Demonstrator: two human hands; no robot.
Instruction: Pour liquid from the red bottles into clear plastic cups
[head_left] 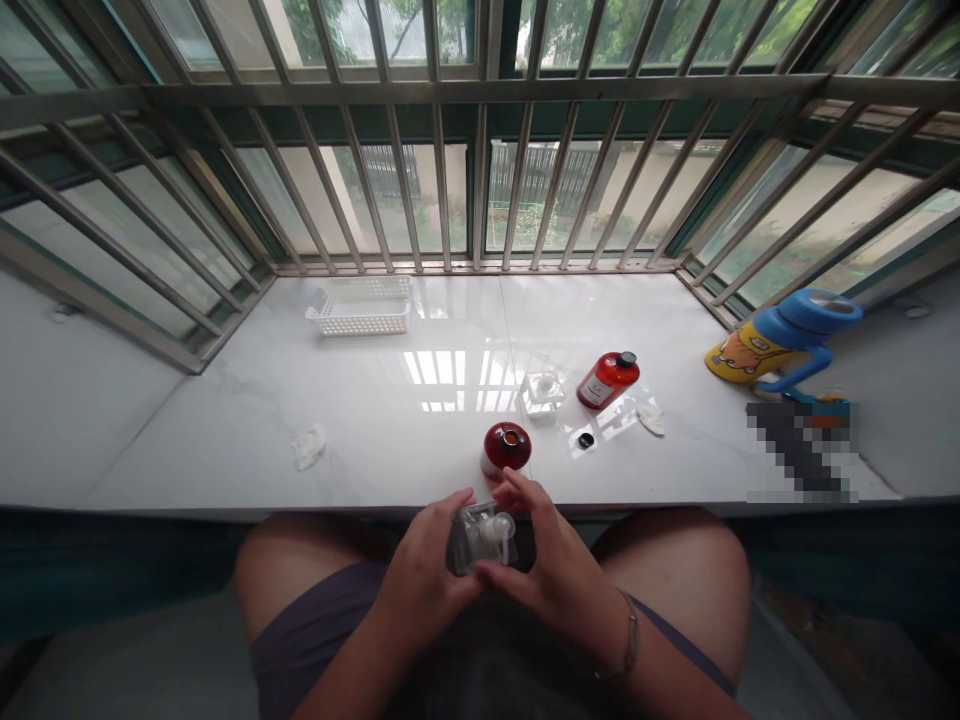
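Over my lap, close to the counter's front edge, I hold a small clear square bottle with a whitish round top. My left hand grips its left side. From the right, the curved fingers and thumb of my right hand close around the same bottle. Just beyond my fingertips stands a dark red bottle, upright with its mouth uncapped. A small black cap lies to its right. Farther back are another clear square bottle and a tilted-looking red bottle with its black cap on.
A white perforated basket sits at the back left of the white counter. Crumpled white tissues lie left and right. A blue and yellow water flask stands at the right, near a blurred-out dark object. Metal window bars border the back.
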